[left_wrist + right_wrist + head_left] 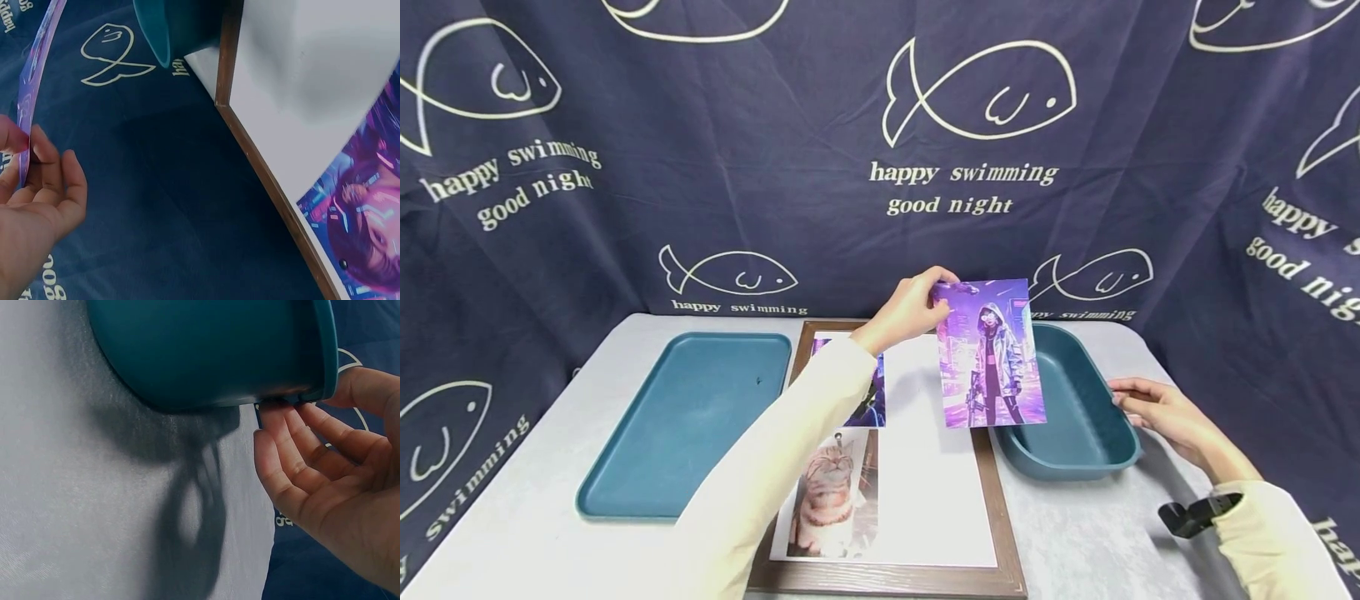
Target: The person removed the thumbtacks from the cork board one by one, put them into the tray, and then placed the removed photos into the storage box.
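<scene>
My left hand [917, 304] pinches a purple print [992, 354] of a hooded figure by its upper left corner, holding it up above the board. In the left wrist view the print [34, 81] appears nearly edge-on between thumb and fingers. Beneath is a brown-framed white board [936, 500]. A cat photo [827, 500] lies on its lower left, and another purple print [876, 400] above that is partly covered by my left forearm. My right hand [1172, 417] grips the right rim of a deep teal bin [1075, 467]; in the right wrist view, fingers sit outside its wall.
A shallow teal tray [700, 417] lies left of the board, with a tiny dark item [758, 381] on it. A metallic pin [838, 435] shows above the cat photo. Behind the grey-white table [1075, 542] hangs a dark blue cloth [820, 167] with fish drawings.
</scene>
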Demonstrator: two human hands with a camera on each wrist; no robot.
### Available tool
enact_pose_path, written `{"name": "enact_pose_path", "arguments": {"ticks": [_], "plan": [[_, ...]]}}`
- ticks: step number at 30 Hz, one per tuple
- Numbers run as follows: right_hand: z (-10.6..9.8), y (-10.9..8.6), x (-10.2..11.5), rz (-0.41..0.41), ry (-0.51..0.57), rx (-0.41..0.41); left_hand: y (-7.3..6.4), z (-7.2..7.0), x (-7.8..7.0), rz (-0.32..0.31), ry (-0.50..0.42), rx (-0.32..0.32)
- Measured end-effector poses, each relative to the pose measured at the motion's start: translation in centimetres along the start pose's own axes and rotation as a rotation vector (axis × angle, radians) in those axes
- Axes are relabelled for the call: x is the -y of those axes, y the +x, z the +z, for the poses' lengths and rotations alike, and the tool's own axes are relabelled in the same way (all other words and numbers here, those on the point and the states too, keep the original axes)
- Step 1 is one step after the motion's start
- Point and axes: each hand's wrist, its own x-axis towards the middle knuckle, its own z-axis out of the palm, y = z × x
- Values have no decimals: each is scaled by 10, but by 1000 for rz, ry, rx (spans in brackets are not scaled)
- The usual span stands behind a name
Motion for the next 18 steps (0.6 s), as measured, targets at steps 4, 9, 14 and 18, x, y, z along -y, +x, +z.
{"name": "enact_pose_path", "arguments": {"ticks": [4, 9, 14, 18], "plan": [[0, 0, 1, -1, -5, 6, 5, 7, -4, -18, 2, -33], [-1, 0, 1, -2, -14, 12, 11, 20, -7, -40, -8, -86], [0, 1, 1, 4, -32, 0, 14, 36, -11, -47, 12, -139], [1, 1, 1, -19, -36, -17, 14, 48, -13, -71, 10, -155]]}}
